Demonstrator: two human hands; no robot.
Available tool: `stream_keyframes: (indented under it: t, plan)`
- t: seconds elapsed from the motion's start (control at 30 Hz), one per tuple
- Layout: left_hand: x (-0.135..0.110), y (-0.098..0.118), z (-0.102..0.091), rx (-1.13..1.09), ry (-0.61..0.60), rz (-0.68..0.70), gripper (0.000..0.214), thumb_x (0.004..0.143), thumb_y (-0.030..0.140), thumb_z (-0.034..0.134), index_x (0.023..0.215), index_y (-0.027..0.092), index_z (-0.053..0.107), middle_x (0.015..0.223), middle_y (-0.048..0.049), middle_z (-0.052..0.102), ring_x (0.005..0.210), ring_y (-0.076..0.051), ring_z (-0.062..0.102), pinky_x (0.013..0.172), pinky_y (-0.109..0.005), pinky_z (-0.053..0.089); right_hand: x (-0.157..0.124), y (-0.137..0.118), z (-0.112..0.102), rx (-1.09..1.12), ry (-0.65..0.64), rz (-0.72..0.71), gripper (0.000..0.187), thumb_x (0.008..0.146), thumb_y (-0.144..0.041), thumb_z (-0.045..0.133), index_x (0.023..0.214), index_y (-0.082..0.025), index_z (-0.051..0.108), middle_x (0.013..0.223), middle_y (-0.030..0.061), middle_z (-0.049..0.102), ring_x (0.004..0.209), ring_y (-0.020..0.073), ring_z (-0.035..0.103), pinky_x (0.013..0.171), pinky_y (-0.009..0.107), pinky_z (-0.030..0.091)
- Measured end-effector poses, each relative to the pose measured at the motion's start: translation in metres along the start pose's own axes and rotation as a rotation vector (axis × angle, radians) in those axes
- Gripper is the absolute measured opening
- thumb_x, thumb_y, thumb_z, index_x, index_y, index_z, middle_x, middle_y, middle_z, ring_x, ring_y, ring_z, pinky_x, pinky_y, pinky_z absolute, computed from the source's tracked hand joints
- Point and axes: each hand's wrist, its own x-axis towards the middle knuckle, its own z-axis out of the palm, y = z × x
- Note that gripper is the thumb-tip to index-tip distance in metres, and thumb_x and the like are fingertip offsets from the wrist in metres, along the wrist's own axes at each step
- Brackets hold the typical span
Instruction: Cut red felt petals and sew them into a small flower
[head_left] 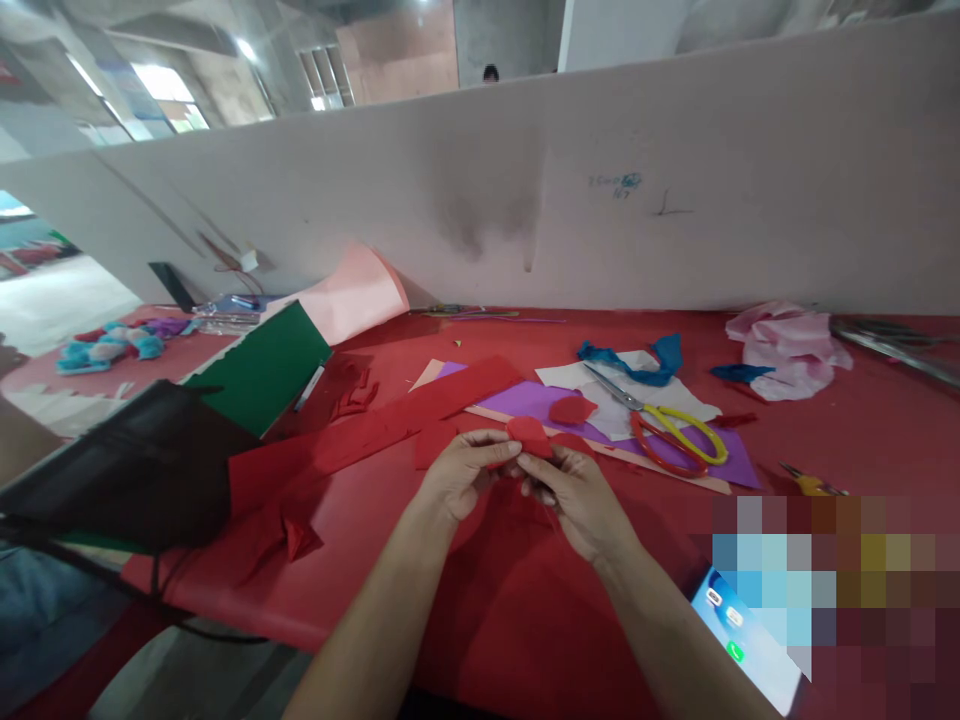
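A small rounded piece of red crepe paper [529, 432] is pinched between my two hands above the red table [375, 560]. My left hand [469, 465] grips its left edge with thumb and fingers. On its right edge, my right hand [566, 485] has thumb and forefinger closed, and its other fingers are curled beneath. Just beyond the hands lie a cut red petal shape [573, 410] and a purple sheet [517, 400]. A long red paper strip [367, 437] stretches away to the left.
Scissors [667, 425] with red and yellow handles rest on white paper [562, 376] at the right. A lit phone [742, 640] lies front right. Left are a black bag [135, 470] and a green board [262, 370]. A pale partition [465, 200] bounds the back.
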Motion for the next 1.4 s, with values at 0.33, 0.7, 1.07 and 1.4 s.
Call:
stream_keyframes:
  t: [0.33,0.7,1.07,1.4]
  plan:
    - [0.0034,-0.0062,-0.0022,-0.022,0.041,0.043,0.016,0.059,0.022,0.080,0.061,0.014,0.066,0.059,-0.0007,0.062,0.058,-0.011,0.056,0.061,-0.026,0.043,-0.0024,-0.0045,0.0065,-0.083,0.083,-0.058,0.018,0.061,-0.028,0.076,0.078,-0.020,0.072,0.064,-0.0009,0.067,0.048,0.0084,0.050,0.048,0.023,0.037]
    - [0.0006,0.0005,-0.0064,0.033,0.006,-0.026,0.021,0.061,0.024,0.079,0.077,0.011,0.073,0.072,-0.0051,0.068,0.065,-0.012,0.059,0.072,-0.029,0.046,0.0013,0.0015,-0.0004,-0.072,0.081,-0.024,0.018,0.064,-0.030,0.076,0.073,-0.016,0.071,0.066,0.0024,0.069,0.049,0.0084,0.051,0.046,0.022,0.031]
    - [0.0041,-0.0038,-0.0030,-0.025,0.095,0.009,0.020,0.053,0.021,0.083,0.066,0.013,0.070,0.066,-0.0022,0.066,0.062,-0.012,0.058,0.065,-0.027,0.043,0.0002,0.0028,0.0015,-0.133,0.073,-0.079,0.015,0.068,-0.028,0.074,0.076,-0.017,0.071,0.062,-0.0007,0.065,0.049,0.0071,0.049,0.046,0.021,0.028]
    - [0.0000,0.0000,-0.0013,0.028,-0.037,0.019,0.019,0.062,0.026,0.078,0.070,0.011,0.071,0.066,-0.0042,0.065,0.060,-0.012,0.056,0.064,-0.028,0.043,-0.0002,0.0015,0.0016,-0.052,0.036,-0.025,0.019,0.067,-0.032,0.074,0.077,-0.016,0.071,0.067,0.0031,0.069,0.050,0.0076,0.051,0.044,0.020,0.025]
